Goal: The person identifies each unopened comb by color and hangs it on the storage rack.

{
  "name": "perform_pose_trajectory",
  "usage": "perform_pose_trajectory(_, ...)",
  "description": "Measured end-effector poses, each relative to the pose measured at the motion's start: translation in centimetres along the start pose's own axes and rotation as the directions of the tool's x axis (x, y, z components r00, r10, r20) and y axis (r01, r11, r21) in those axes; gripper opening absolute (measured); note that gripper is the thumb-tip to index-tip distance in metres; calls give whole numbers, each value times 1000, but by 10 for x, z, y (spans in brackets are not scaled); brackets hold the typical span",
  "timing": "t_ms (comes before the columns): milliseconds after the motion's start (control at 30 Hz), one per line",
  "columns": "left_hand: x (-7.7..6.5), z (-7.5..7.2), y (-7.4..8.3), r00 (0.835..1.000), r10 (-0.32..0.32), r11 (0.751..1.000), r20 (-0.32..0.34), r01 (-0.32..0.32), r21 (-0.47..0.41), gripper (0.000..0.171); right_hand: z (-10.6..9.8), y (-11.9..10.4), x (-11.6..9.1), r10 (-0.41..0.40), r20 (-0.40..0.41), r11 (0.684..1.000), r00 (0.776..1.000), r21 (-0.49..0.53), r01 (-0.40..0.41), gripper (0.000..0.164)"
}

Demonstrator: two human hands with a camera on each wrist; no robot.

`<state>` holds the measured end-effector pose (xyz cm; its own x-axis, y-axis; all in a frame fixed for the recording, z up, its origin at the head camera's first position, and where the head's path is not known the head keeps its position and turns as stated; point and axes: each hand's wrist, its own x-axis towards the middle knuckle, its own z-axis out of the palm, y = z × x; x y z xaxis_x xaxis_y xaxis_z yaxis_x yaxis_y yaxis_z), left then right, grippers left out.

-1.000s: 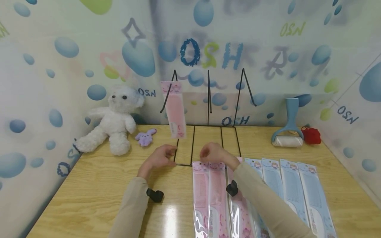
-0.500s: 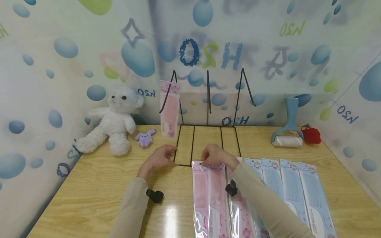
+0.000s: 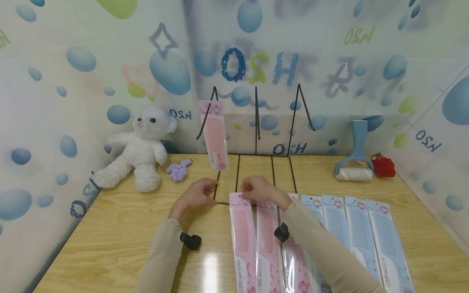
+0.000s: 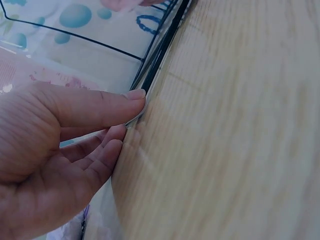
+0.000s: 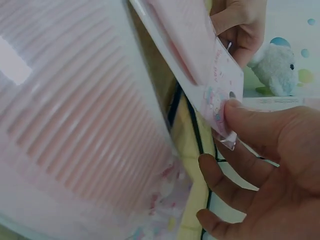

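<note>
My right hand pinches the header of a pink comb in a clear packet between thumb and fingers. In the right wrist view, the thumb presses near the hang hole of that comb packet. My left hand stays low at the front left corner of a black wire display rack. Its thumb touches the base wire in the left wrist view, with the other fingers curled beside it; their contact is partly hidden. Another pink comb packet hangs tilted from the rack's left hook.
More pink comb packets and several blue ones lie in a row on the wooden table. A white teddy bear and purple plush are at left. A blue lint roller and red item stand back right.
My right hand has taken hold of the leftmost pink comb packet and shifted it slightly left and away from me. The hanging packet swings from side to side. My left hand stays put.
</note>
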<state>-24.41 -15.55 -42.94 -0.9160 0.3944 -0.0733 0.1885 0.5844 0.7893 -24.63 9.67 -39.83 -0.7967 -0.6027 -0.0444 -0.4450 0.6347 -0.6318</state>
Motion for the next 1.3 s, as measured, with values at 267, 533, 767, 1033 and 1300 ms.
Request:
perform_pose_trajectory(267,2,0,-2,999,33,999,-1,-33,39,63,-7,-15,1,-80,9,997,997,23,79,6)
perform_pose_trajectory(533,3,1,-3,999,34,998,-3,-34,55,62,-8,-25,0,-62,24,997,998,44,61,5)
perform_pose_trajectory(767,3,0,-3,999,49,997,-2,-48,54,61,-10,-27,4,-59,-19,994,998,96,61,7)
perform_pose_trajectory(1033,2,0,-2,998,56,997,-10,-56,59,55,-19,-40,0,-76,-45,981,996,174,83,15)
perform_pose_trajectory(1300,0,-1,-1,993,105,994,-44,-103,48,40,-33,-67,-10,-130,-96,971,987,188,146,9)
